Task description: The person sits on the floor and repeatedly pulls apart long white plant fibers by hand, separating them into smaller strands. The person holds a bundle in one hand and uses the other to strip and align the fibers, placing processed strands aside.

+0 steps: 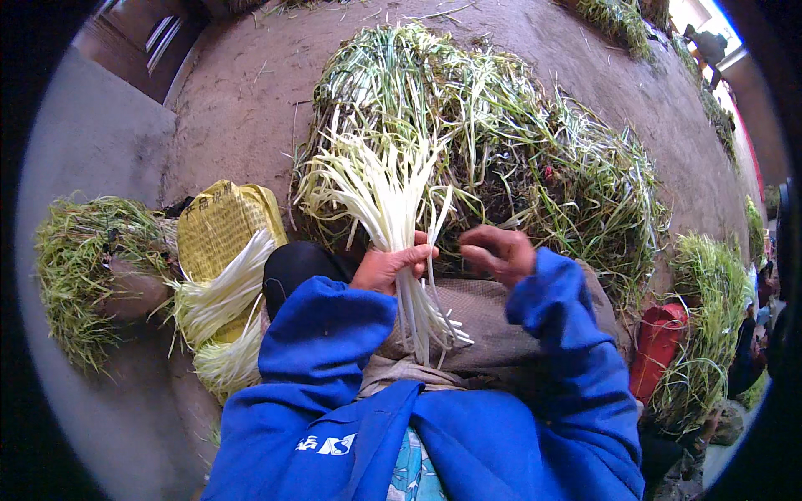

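Note:
My left hand point(390, 268) is closed around a bunch of long pale stalks point(396, 210), which look like blanched garlic chives. Their yellowish leaves fan out away from me, and the white stem ends hang over the brownish cloth point(501, 319) across my lap. One stalk stands a little apart at the bunch's right side. To the right of the bunch, my right hand point(501, 253) is raised with bent, slightly blurred fingers, and nothing shows in it. Just beyond both hands lies a large heap of uncleaned green stalks point(501, 131) with dark, dirty matter among them.
On my left, pale bunches point(229, 288) rest on a yellow woven sack point(219, 219) bearing writing. Beyond it is another green heap point(88, 269). A red object point(658, 344) and more greens point(711, 313) lie on my right. Other people are partly visible at the far right edge.

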### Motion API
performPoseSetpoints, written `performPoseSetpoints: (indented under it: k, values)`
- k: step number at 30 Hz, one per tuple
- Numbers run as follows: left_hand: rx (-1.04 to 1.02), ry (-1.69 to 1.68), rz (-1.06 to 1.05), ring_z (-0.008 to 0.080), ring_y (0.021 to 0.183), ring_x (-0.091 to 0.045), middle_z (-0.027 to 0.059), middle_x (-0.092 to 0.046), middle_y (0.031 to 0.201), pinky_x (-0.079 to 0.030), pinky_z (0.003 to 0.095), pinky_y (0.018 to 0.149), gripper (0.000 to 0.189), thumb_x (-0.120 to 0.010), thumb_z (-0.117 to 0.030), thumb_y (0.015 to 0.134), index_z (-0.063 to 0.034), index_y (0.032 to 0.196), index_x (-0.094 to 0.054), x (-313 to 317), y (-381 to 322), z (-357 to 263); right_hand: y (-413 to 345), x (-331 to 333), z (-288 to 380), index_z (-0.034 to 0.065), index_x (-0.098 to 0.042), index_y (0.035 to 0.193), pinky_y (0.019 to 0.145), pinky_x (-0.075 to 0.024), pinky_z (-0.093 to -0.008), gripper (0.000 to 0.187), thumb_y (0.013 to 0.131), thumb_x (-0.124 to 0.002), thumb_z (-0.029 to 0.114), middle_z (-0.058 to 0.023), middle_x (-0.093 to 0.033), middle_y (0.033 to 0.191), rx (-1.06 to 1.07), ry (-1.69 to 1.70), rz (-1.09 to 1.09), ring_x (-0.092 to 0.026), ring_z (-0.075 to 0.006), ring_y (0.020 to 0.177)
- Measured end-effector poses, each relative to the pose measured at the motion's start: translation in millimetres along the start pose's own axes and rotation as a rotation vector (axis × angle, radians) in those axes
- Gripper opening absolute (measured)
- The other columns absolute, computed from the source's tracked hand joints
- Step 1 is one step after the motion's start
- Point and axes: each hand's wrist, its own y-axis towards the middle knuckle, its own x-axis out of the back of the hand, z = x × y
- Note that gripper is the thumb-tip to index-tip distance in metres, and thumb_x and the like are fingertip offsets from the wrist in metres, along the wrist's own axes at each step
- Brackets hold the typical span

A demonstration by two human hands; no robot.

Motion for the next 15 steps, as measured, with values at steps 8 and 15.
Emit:
performPoseSetpoints:
  k: [8,15]
  values:
    - [-0.029,0.061,0.048,0.0073,0.054,-0.049,0.0028,-0.057,0.071,-0.042,0.0209,0.050,0.024,-0.062,-0.011,0.072,-0.0018,0.092,-0.054,9,-6,5,25,-64,5,0.0011,-0.052,0.080,0.046,-0.0384,-0.0192,0.016,0.078,-0.056,0.016,-0.0022,-0.056,0.067,-0.141,0.708,-0.171,-0.049,-0.0061,0.055]
    - [-0.090,0.188,-0.087,0.0110,0.053,-0.051,0.0048,-0.056,0.064,-0.042,0.0220,0.048,0.022,-0.066,-0.004,0.066,0.0009,0.084,-0.056,18,-11,14,19,-92,-16,0.0030,-0.056,0.083,0.043,-0.0343,-0.0177,0.011,0.076,-0.058,0.012,0.0004,-0.054,0.063,-0.241,0.864,-0.365,-0.046,-0.0048,0.052]
